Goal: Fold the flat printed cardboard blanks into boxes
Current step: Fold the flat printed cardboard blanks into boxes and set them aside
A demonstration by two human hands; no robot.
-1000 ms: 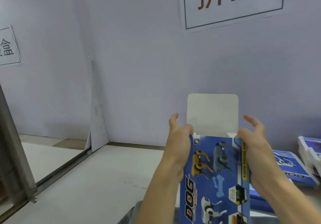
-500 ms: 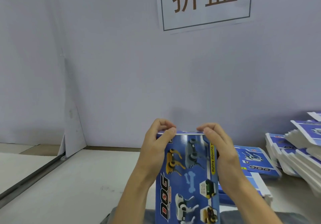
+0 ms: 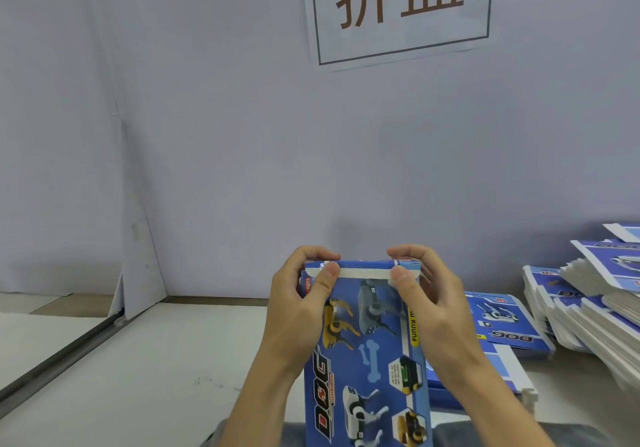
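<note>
A: Start at the left. What is there, relative to the box (image 3: 367,353)?

B: Well left of the box, a metal rail (image 3: 59,346) crosses the table (image 3: 145,377), and a white panel (image 3: 138,259) leans in the wall corner. The table is pale, with a few small marks near the box.

A: And the box itself?

B: Upright in front of the person, raised off the table, blue with printed robot dogs. The left hand (image 3: 298,311) grips its top left corner: thumb pressed on the front, fingers curled over the top edge. The right hand (image 3: 429,304) grips the top right corner the same way. Between the thumbs a white strip, the edge of the top flap (image 3: 363,270), shows along the box's top.

A: So which step?

B: I judge it to be closing the top: the flap is folded down, but that white edge is not yet fully tucked in. The next move should be an even push from both thumbs so the tab slides inside without buckling. Whether the box's bottom is closed I cannot tell; it is out of view.

A: To the right?

B: Just right of the box one blank (image 3: 502,322) lies flat, and further right a slanting stack (image 3: 588,301) of blanks waits. So plenty of the task remains, I think.

A: The room?

B: A plain lilac wall (image 3: 242,134) behind the box, and above it a paper sign (image 3: 398,10) with two brown characters.
</note>
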